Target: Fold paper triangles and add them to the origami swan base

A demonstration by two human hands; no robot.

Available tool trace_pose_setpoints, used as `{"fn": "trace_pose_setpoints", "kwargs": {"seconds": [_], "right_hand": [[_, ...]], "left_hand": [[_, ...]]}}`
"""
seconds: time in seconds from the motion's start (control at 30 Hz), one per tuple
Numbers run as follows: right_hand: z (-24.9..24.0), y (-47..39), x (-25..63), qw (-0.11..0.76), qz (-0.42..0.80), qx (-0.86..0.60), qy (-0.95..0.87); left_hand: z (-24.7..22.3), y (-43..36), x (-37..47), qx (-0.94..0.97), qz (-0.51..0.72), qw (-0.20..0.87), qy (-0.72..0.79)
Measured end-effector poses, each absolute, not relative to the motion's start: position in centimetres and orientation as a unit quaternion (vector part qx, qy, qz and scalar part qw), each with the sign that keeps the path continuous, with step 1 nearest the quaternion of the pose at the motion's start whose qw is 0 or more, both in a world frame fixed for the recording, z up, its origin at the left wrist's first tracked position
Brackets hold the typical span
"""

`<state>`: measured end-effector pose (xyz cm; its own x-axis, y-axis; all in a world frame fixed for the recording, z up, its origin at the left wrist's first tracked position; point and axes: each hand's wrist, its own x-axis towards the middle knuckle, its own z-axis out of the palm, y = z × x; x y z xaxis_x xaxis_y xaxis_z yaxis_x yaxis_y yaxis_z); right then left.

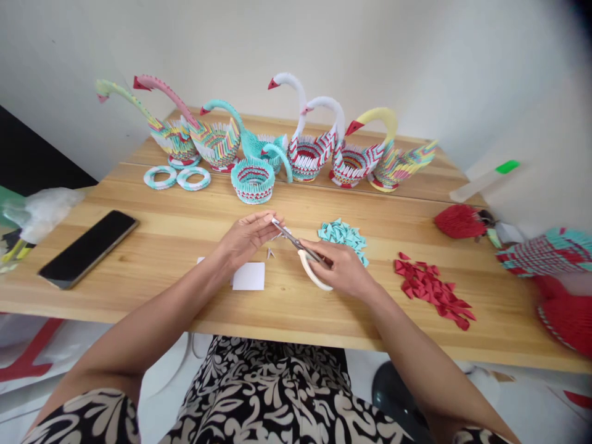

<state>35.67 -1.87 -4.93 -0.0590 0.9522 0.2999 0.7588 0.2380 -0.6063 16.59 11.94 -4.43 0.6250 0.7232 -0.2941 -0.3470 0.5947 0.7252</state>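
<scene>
Head cam: table (300,314) ran wide, front edge at 6 o'clock nr the person's lap, back edge at 12 against the wall (370,43). Clock centred on the scissor tips. Plain wood showed from R hand (345,268) down to the front edge, & btwn the tips & the bird row.

L hand (252,231) pinched a small white paper bit (275,221) btwn thumb & fingers, mid-table; R hand was closed round the handles of the scissors (300,250), tips at the bit. Couldn't tell if blades met.

Closest obstacle: teal bowl (253,182) at 11. Paper birds (312,157) lined the back, 10 to 2. Rings (148,179) lay at 10, phone (90,246) at 9, bag (50,209) past it. White card (248,276) sat at 7, partly behind L forearm. Teal pieces (340,233) were heaped at 3, just beyond R hand; red pieces (430,287) btwn 3 & 4. Green-tipped stick (485,180) leaned just shy of 3.

Counts: 7 bird necks along the back, 2 rings, 1 phone, 1 pr scissors, 1 stick. Heaps too jumbled to count. At least 1 folded white piece (271,253) lay under the tips, at 6-7.
</scene>
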Motion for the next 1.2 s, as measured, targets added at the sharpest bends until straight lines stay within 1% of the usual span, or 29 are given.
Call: {"fn": "trace_pose_setpoints", "kwargs": {"seconds": [0.07, 0.13, 0.27, 0.33, 0.43, 0.47, 0.53, 0.6, 0.63, 0.67, 0.7, 0.77, 0.83, 0.9, 1.03, 1.13, 1.2], "right_hand": [[-5.2, -2.0, 35.4, 0.335, 0.136, -0.597, -0.716], [-5.4, -2.0, 35.2, 0.338, 0.152, -0.602, -0.707], [-5.1, -1.8, 35.3, 0.347, 0.246, -0.613, -0.666], [-4.4, -1.8, 35.8, 0.338, 0.295, -0.61, -0.653], [-3.4, -1.8, 37.1, 0.326, 0.326, -0.602, -0.651], [-3.2, -1.8, 37.8, 0.337, 0.325, -0.606, -0.643], [-3.1, -1.8, 39.4, 0.388, 0.304, -0.628, -0.603], [-3.4, -1.7, 41.4, 0.446, 0.234, -0.668, -0.548], [-3.7, -1.6, 42.5, 0.458, 0.178, -0.695, -0.525], [-3.9, -1.5, 43.5, 0.45, 0.119, -0.727, -0.505], [-4.2, -1.4, 44.5, 0.421, 0.065, -0.76, -0.491], [-4.7, -1.3, 46.2, 0.336, -0.009, -0.814, -0.473], [-5.2, -1.3, 47.2, 0.255, -0.034, -0.846, -0.467], [-5.7, -1.3, 47.8, 0.202, -0.036, -0.864, -0.46], [-6.6, -1.0, 48.3, 0.153, -0.043, -0.886, -0.436], [-6.6, -1.0, 48.4, 0.134, -0.044, -0.891, -0.432], [-6.0, -1.0, 47.8, 0.135, -0.069, -0.888, -0.433]], "left_hand": [[-4.4, 11.8, 16.6, 0.327, 0.322, 0.838, 0.295], [-4.4, 11.7, 16.6, 0.331, 0.324, 0.835, 0.298], [-4.4, 11.7, 16.7, 0.327, 0.326, 0.831, 0.312], [-4.4, 11.8, 16.7, 0.321, 0.328, 0.829, 0.32], [-4.5, 12.4, 16.6, 0.307, 0.344, 0.827, 0.322], [-4.5, 12.6, 16.5, 0.304, 0.351, 0.827, 0.317], [-4.7, 13.0, 16.4, 0.304, 0.357, 0.829, 0.306], [-4.9, 13.2, 16.3, 0.308, 0.352, 0.832, 0.298], [-5.0, 13.2, 16.3, 0.309, 0.349, 0.834, 0.295], [-5.0, 13.2, 16.3, 0.31, 0.348, 0.835, 0.293], [-5.0, 13.2, 16.3, 0.311, 0.347, 0.836, 0.291], [-4.9, 13.0, 16.3, 0.317, 0.345, 0.835, 0.288], [-4.8, 12.9, 16.3, 0.325, 0.343, 0.832, 0.29], [-4.6, 12.8, 16.3, 0.336, 0.345, 0.825, 0.296], [-4.6, 12.9, 16.2, 0.368, 0.351, 0.804, 0.308], [-4.6, 13.0, 16.3, 0.386, 0.36, 0.795, 0.299], [-4.7, 12.9, 16.4, 0.391, 0.367, 0.79, 0.297]]}}
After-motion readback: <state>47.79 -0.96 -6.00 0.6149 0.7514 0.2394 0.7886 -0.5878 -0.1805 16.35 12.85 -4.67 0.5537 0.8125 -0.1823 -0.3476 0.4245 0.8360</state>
